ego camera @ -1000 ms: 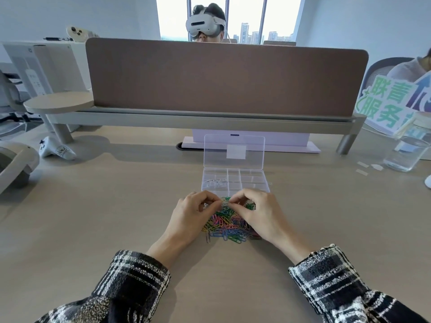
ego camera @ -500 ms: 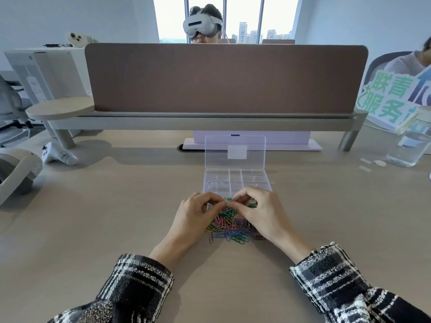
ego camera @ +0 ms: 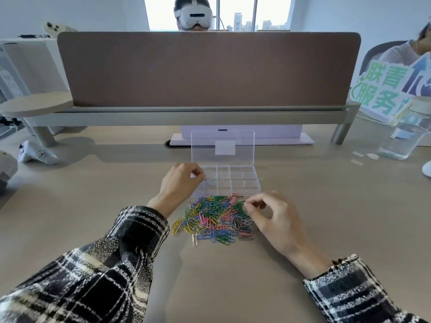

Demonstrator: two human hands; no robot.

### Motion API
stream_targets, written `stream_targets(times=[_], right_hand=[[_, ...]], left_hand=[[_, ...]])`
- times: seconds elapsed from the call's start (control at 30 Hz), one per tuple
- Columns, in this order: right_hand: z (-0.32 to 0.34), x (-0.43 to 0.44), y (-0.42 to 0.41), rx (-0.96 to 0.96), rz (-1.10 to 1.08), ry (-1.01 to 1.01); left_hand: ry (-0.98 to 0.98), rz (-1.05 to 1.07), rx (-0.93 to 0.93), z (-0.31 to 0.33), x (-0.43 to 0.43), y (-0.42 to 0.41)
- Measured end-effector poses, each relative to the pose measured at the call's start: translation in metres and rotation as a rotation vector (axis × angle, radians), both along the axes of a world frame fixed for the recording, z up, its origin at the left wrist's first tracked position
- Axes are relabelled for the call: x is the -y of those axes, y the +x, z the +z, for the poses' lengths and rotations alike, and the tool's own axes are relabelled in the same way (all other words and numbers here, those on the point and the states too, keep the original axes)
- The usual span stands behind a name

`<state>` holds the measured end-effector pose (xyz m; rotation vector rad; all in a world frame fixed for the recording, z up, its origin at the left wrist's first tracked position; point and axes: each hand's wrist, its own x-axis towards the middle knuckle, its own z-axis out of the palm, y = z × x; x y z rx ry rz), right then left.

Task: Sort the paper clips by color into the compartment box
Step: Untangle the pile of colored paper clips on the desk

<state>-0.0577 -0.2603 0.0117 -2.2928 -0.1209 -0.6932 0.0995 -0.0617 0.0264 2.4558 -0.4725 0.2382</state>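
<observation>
Inside compartment box [ego camera: 258,185], few pale clips [ego camera: 211,181]

I've got just the one head view here, wide-angle, sat above the table's [ego camera: 81,206] near edge, facing forward and down, close in, reaching the divider [ego camera: 210,71] along the far edge.

The compartment box [ego camera: 235,184] was clear plastic, smooth and glossy, and its lid [ego camera: 222,141] the same. The paper clips [ego camera: 214,217] looked coated in bright, shiny colour. The table [ego camera: 233,276] had a matt, pale wood-look top. The divider [ego camera: 205,68] behind was brown and felt-like, quite dull. The sleeves [ego camera: 93,276] were coarse woven cloth.
</observation>
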Motion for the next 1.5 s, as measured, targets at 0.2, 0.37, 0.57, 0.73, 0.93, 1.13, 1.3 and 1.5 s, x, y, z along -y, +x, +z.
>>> stream_targets(times=[0.2,0.37,0.57,0.73,0.93,1.13,1.3,1.5], right_hand=[[-0.003,0.005,0.002,-0.043,-0.020,0.033],[-0.005,0.016,0.012,-0.103,-0.030,-0.027],[-0.016,0.023,0.020,-0.176,0.004,-0.111],[-0.009,0.025,0.024,-0.238,0.116,-0.232],[-0.001,0.022,0.032,-0.240,0.119,-0.334],[-0.001,0.024,0.031,-0.156,0.095,-0.373],[-0.002,0.023,0.027,-0.108,0.007,-0.212],[-0.005,0.015,0.031,-0.066,0.055,-0.110]], left_hand=[[-0.047,-0.008,0.032,-0.007,-0.006,0.000],[-0.023,-0.273,0.113,-0.001,-0.012,-0.038],[0.096,-0.457,0.164,-0.012,-0.006,-0.067],[0.146,-0.439,0.208,-0.014,0.002,-0.072],[0.146,-0.316,0.234,-0.015,0.011,-0.068],[0.142,-0.280,0.230,-0.015,0.022,-0.067],[0.110,-0.283,0.220,-0.015,0.023,-0.065],[0.076,-0.241,0.057,-0.004,0.005,-0.056]])
